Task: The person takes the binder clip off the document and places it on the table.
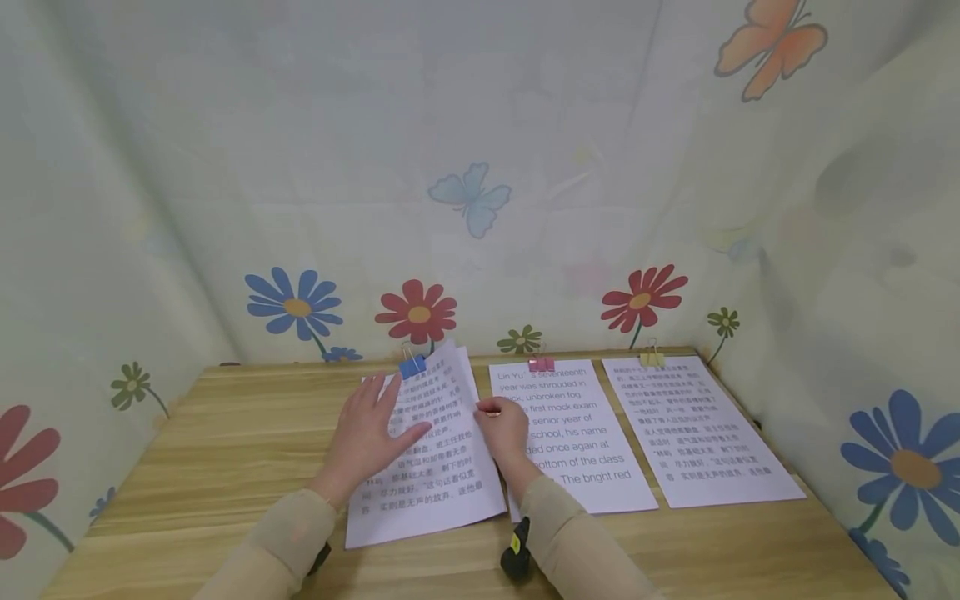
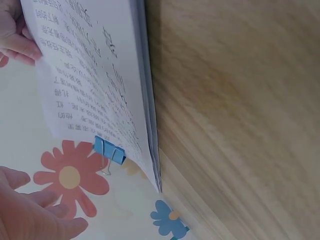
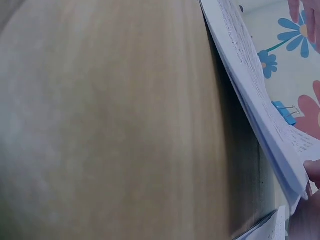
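A stack of printed paper (image 1: 427,504) with Chinese text lies at the left, with a blue binder clip (image 1: 412,367) at its top edge. Over its left half, my left hand (image 1: 367,437) spreads its fingers and thumb. In the left wrist view those fingers (image 2: 30,210) appear apart from the sheets. My right hand (image 1: 504,429) pinches the stack's right edge, which curves up from the layers below. The right wrist view shows the thumb (image 3: 312,171) against the bent paper edge. Part of the text is hidden behind my left hand.
Beside it lies a middle stack (image 1: 592,450) with large English print and a pink clip (image 1: 542,364), partly under my right hand. Further right is another Chinese-text stack (image 1: 697,433) with a yellow clip (image 1: 652,358). A flowered curtain (image 1: 480,283) hangs behind the wooden table (image 1: 195,500).
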Available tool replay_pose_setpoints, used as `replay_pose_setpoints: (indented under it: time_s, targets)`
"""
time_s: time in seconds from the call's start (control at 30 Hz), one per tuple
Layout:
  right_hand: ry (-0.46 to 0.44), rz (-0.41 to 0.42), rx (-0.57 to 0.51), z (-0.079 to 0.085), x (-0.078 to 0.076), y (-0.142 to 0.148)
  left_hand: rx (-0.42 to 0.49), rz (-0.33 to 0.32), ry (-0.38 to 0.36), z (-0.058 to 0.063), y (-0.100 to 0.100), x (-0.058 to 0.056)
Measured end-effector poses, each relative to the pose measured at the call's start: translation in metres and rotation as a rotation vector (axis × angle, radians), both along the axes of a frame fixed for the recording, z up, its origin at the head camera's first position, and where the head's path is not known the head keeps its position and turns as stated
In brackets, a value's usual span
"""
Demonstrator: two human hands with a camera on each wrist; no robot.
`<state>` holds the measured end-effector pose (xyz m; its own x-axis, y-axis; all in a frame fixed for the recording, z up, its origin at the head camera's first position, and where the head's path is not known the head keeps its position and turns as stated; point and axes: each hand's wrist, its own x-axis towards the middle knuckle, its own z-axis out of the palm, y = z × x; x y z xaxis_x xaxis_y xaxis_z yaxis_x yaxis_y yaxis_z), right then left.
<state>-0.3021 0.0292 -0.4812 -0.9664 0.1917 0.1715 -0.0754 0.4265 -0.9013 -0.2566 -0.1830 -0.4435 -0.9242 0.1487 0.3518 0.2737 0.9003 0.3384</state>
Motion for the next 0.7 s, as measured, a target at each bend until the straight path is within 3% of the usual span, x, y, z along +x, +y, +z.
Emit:
replay_pose_setpoints:
  time_s: [0.17, 0.37, 0.7]
  targets:
    - [-0.027, -0.009, -0.025, -0.001, -0.001, 0.001, 0.008, 0.009, 0.008, 0.003, 0.000, -0.004]
    - [0.041, -0.023, -0.068, 0.004, 0.001, 0.002, 0.039, 0.014, 0.066, 0.009, -0.001, -0.019]
    - [0.171, -0.039, -0.145, 0.011, 0.008, 0.009, 0.202, 0.035, -0.016, 0.030, -0.009, -0.040]
